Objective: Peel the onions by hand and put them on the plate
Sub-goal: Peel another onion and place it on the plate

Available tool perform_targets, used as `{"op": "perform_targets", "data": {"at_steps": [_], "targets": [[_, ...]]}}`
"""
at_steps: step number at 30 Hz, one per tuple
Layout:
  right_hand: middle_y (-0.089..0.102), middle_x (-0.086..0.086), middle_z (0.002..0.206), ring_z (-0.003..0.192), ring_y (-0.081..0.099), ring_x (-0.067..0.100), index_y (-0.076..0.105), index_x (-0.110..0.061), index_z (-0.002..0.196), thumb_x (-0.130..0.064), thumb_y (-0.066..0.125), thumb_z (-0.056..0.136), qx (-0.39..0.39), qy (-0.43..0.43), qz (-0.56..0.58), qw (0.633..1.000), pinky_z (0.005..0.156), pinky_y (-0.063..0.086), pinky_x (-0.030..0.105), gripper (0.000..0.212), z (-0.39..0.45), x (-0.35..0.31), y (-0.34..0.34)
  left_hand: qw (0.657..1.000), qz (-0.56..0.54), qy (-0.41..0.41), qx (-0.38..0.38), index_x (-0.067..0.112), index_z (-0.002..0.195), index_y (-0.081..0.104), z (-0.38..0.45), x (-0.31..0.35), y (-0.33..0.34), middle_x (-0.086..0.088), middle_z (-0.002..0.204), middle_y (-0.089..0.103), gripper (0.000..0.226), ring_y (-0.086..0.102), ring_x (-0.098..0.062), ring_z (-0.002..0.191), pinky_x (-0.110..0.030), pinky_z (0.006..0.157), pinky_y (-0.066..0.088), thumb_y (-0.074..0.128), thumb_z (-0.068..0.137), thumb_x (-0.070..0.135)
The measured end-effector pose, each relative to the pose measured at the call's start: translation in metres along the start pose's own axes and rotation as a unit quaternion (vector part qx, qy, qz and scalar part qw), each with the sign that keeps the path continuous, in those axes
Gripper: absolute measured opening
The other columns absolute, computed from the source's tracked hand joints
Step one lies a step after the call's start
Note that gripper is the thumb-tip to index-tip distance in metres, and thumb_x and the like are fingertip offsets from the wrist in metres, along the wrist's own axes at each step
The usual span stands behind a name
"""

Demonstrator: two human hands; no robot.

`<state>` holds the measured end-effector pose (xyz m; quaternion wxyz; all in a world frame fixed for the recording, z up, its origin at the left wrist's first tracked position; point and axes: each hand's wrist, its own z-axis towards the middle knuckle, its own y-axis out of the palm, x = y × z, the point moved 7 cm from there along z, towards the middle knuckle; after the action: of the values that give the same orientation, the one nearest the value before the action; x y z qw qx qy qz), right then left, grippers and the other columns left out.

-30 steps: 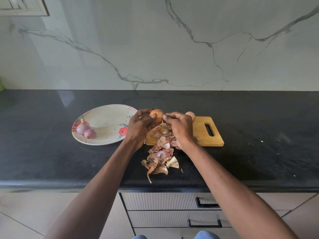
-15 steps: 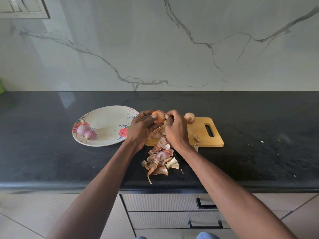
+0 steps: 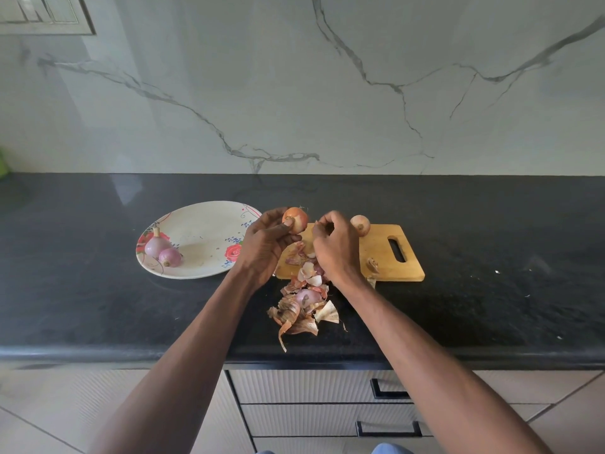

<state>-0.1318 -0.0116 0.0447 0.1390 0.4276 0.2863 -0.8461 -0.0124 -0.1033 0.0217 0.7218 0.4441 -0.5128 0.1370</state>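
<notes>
My left hand [image 3: 263,244] grips a brown-skinned onion [image 3: 296,217] above the left end of the wooden cutting board [image 3: 386,257]. Just right of it my right hand [image 3: 334,247] has its fingers curled and seems to pinch a small scrap of skin. A second unpeeled onion [image 3: 360,225] sits on the board's far edge. Two peeled purple onions [image 3: 162,252] lie on the left side of the flowered white plate [image 3: 203,237].
A pile of onion peels [image 3: 302,303] spreads from the board toward the black counter's front edge [image 3: 98,348]. A marble wall rises behind. Drawers with black handles [image 3: 389,393] are below the counter.
My right hand has drawn a little away from the onion to the right, fingers curled. The left hand keeps holding the onion in about the same place.
</notes>
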Motion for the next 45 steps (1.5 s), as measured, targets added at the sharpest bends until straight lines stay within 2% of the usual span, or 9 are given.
{"op": "perform_targets", "data": {"at_steps": [4, 11, 17, 19, 25, 30, 35, 40, 45], "targets": [[0.068, 0.005, 0.098, 0.084, 0.062, 0.01, 0.073, -0.004, 0.09, 0.009, 0.063, 0.083, 0.008, -0.049, -0.013, 0.999, 0.072, 0.055, 0.021, 0.018, -0.002, -0.009, -0.006, 1.0, 0.0, -0.002, -0.002, 0.003, 0.124, 0.06, 0.0, 0.0, -0.001, -0.018, 0.116, 0.066, 0.029, 0.067, -0.021, 0.085, -0.029, 0.072, 0.058, 0.054, 0.097, -0.003], [0.071, 0.002, 0.114, 0.104, 0.063, 0.004, 0.073, -0.008, 0.114, -0.011, 0.075, 0.086, -0.018, -0.112, 0.06, 0.992, 0.088, 0.049, 0.011, 0.029, -0.003, -0.021, -0.006, 0.999, 0.047, 0.012, -0.005, -0.002, 0.118, 0.064, -0.004, 0.003, 0.003, -0.011, 0.095, 0.072, 0.032, 0.07, -0.016, 0.078, -0.027, 0.064, 0.057, 0.066, 0.088, 0.009], [0.074, 0.003, 0.103, 0.098, 0.067, 0.012, 0.077, -0.006, 0.103, -0.01, 0.076, 0.085, -0.019, -0.081, 0.085, 0.993, 0.089, 0.055, 0.029, 0.019, 0.002, -0.013, -0.006, 0.997, 0.071, 0.013, 0.005, 0.006, 0.108, 0.074, -0.004, 0.001, -0.002, -0.016, 0.097, 0.074, 0.024, 0.071, -0.024, 0.083, -0.034, 0.069, 0.059, 0.068, 0.087, 0.016], [0.074, 0.003, 0.098, 0.093, 0.067, 0.011, 0.077, -0.006, 0.099, -0.009, 0.075, 0.085, 0.002, -0.079, 0.079, 0.994, 0.085, 0.054, 0.024, 0.014, 0.0, -0.012, -0.008, 0.996, 0.089, 0.009, 0.006, 0.008, 0.111, 0.075, -0.004, 0.0, -0.002, -0.02, 0.107, 0.073, 0.03, 0.071, -0.03, 0.093, -0.042, 0.078, 0.06, 0.072, 0.084, 0.02], [0.069, 0.009, 0.094, 0.084, 0.062, 0.014, 0.071, -0.001, 0.097, -0.002, 0.063, 0.092, 0.05, -0.147, -0.011, 0.988, 0.072, 0.045, 0.008, 0.009, -0.007, -0.02, -0.006, 0.995, 0.103, 0.014, 0.008, 0.005, 0.113, 0.072, -0.005, -0.003, 0.004, -0.019, 0.107, 0.074, 0.02, 0.073, -0.03, 0.092, -0.039, 0.078, 0.062, 0.066, 0.094, 0.01], [0.062, 0.011, 0.092, 0.081, 0.058, 0.02, 0.061, 0.0, 0.095, 0.0, 0.057, 0.094, 0.059, -0.177, -0.059, 0.981, 0.066, 0.046, 0.023, 0.004, -0.01, -0.021, -0.001, 0.997, 0.074, 0.003, 0.007, 0.002, 0.11, 0.067, -0.003, -0.005, 0.004, -0.016, 0.1, 0.075, 0.016, 0.073, -0.028, 0.087, -0.032, 0.075, 0.063, 0.063, 0.095, 0.006], [0.065, 0.009, 0.092, 0.083, 0.061, 0.02, 0.062, -0.004, 0.095, 0.0, 0.059, 0.093, 0.062, -0.117, -0.032, 0.991, 0.069, 0.053, 0.035, 0.006, -0.002, -0.01, -0.004, 0.999, 0.029, -0.013, 0.005, 0.0, 0.111, 0.066, -0.002, -0.005, 0.004, -0.018, 0.101, 0.074, 0.026, 0.072, -0.026, 0.085, -0.029, 0.073, 0.062, 0.063, 0.091, 0.017], [0.071, 0.007, 0.108, 0.099, 0.066, 0.014, 0.072, -0.005, 0.108, 0.008, 0.062, 0.086, 0.05, -0.111, -0.028, 0.992, 0.084, 0.056, 0.024, 0.028, -0.002, -0.013, -0.01, 1.0, 0.004, -0.01, 0.025, 0.0, 0.115, 0.063, 0.001, -0.002, -0.002, -0.018, 0.103, 0.074, 0.024, 0.074, -0.028, 0.086, -0.031, 0.076, 0.063, 0.06, 0.096, 0.014], [0.073, 0.002, 0.106, 0.099, 0.066, 0.007, 0.075, -0.008, 0.109, -0.017, 0.075, 0.087, 0.015, -0.085, 0.057, 0.995, 0.085, 0.053, 0.017, 0.023, 0.0, -0.015, -0.01, 1.0, -0.019, -0.009, 0.019, -0.001, 0.115, 0.061, 0.001, -0.003, -0.002, -0.021, 0.108, 0.072, 0.037, 0.073, -0.029, 0.09, -0.037, 0.084, 0.062, 0.069, 0.083, 0.017]]}}
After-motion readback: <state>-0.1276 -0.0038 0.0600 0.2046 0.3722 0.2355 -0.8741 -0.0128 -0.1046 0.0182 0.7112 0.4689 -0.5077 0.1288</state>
